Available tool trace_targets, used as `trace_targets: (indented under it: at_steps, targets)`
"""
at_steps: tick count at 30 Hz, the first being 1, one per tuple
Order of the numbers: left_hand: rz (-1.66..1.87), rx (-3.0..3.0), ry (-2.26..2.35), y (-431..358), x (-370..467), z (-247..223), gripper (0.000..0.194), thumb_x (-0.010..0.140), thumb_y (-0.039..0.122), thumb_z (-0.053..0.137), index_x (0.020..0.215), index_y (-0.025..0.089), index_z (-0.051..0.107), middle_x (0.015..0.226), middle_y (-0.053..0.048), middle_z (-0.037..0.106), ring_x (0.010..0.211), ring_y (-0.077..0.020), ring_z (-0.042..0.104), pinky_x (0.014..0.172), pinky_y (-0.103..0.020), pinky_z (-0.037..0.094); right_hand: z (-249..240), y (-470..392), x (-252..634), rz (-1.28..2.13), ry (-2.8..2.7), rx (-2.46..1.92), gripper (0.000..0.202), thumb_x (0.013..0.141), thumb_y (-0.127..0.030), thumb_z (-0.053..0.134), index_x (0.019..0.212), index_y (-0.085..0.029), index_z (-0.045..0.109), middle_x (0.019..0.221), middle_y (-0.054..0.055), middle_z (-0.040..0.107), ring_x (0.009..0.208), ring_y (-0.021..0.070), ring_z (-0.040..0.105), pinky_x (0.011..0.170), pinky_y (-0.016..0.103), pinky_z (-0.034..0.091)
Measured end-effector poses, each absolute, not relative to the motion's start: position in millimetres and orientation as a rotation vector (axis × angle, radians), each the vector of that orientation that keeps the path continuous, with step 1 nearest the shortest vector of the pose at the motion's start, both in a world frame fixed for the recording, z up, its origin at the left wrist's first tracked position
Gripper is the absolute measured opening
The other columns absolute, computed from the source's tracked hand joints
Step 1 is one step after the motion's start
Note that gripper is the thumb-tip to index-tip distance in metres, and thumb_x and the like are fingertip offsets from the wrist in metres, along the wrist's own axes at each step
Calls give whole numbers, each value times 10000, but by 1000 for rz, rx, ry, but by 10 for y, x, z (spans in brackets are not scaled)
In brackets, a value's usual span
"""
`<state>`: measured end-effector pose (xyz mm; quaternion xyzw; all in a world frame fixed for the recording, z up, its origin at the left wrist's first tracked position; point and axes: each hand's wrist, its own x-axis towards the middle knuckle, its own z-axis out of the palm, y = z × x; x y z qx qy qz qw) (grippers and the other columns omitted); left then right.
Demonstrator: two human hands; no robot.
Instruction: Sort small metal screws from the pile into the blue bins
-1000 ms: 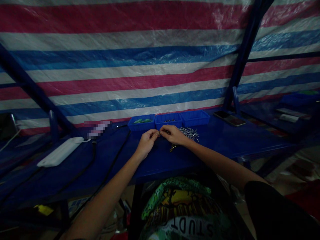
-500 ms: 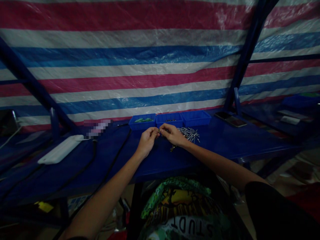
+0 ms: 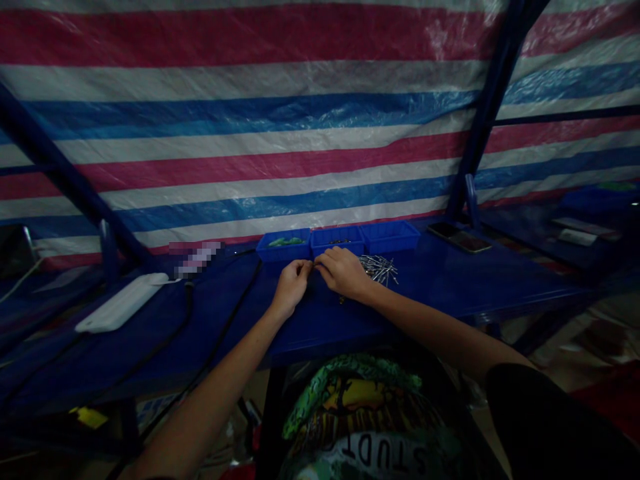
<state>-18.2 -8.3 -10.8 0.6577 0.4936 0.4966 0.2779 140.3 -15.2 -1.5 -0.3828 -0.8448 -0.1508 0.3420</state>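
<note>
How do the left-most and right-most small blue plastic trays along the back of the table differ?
The left small blue plastic tray holds green pieces; the right small blue plastic tray shows nothing inside from this angle. The left tray sits just beyond the left hand; the right tray stands behind the pile of silvery metal pins. Both are open-topped, rectangular and upright.

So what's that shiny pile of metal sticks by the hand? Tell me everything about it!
The pile of metal pins is a loose heap of thin, silvery rods, lying flat and criss-crossed on the blue table. They look like steel and catch the dim light. The heap sits just in front of the blue trays, beside the right hand, which lies close to its near edge. Whether they are nails or rivets is too small to tell.
</note>
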Motion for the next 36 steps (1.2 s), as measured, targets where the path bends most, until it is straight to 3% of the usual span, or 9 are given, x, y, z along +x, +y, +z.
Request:
trace_targets:
  at_steps: [7, 12, 15, 19, 22, 27, 32, 36]
  targets:
    - [1234, 1871, 1339, -101, -169, -105, 360, 858, 453, 446, 859, 138, 621, 784, -39, 646, 725, -162, 573, 664, -268, 415, 18, -63, 1489, -353, -2044, -1088, 162, 901, -251, 434, 888, -177, 577, 850, 59, 616, 826, 195, 506, 734, 309, 339]
    - [969, 2428, 1257, -298, -77, -36, 204, 848, 346, 502, 890, 173, 602, 817, -26, 641, 783, -167, 571, 732, -290, 418, 69, 148, 1733, -251, -1774, -1174, 161, 907, -272, 427, 876, -182, 557, 789, 43, 605, 768, 176, 512, 704, 284, 349]
    - [752, 2739, 1175, -436, -19, 16, 216, 833, 397, 536, 851, 191, 596, 858, -25, 642, 840, -188, 553, 756, -316, 392, 61, 302, 1886, -255, -1627, -1267, 194, 914, -300, 414, 841, -182, 550, 754, 42, 593, 744, 179, 507, 678, 285, 342]
    - [578, 2900, 1197, -547, 30, 51, 319, 767, 519, 590, 837, 208, 594, 873, -22, 636, 864, -210, 538, 740, -332, 363, -7, 470, 1970, -322, -1631, -1371, 198, 911, -300, 420, 867, -181, 573, 825, 66, 620, 805, 204, 509, 695, 303, 341]
    - [537, 2923, 1202, -553, 46, 37, 236, 794, 448, 580, 815, 213, 593, 872, -17, 631, 873, -206, 538, 734, -328, 359, -56, 527, 1962, -338, -1729, -1461, 177, 889, -275, 455, 904, -183, 606, 923, 93, 630, 907, 242, 493, 731, 330, 344]
    - [626, 2829, 1246, -446, 10, -27, 133, 814, 335, 560, 832, 206, 590, 854, -16, 635, 852, -194, 548, 732, -320, 390, -61, 444, 1920, -313, -1754, -1511, 205, 867, -297, 489, 976, -184, 622, 1001, 115, 607, 986, 275, 456, 771, 366, 348]
    - [975, 2587, 1404, -296, -96, -52, 140, 837, 321, 538, 861, 191, 585, 793, -19, 630, 787, -180, 562, 732, -318, 425, -28, 214, 1785, -150, -2015, -1190, 183, 861, -310, 501, 858, -174, 623, 808, 63, 614, 836, 205, 489, 755, 323, 358]
    - [1140, 2440, 1502, -244, -153, -44, 121, 830, 285, 550, 895, 187, 581, 786, -17, 630, 780, -179, 574, 738, -320, 440, -21, 87, 1660, 10, -2242, -850, 84, 812, -186, 525, 820, -164, 606, 740, 27, 600, 778, 160, 490, 718, 270, 360]
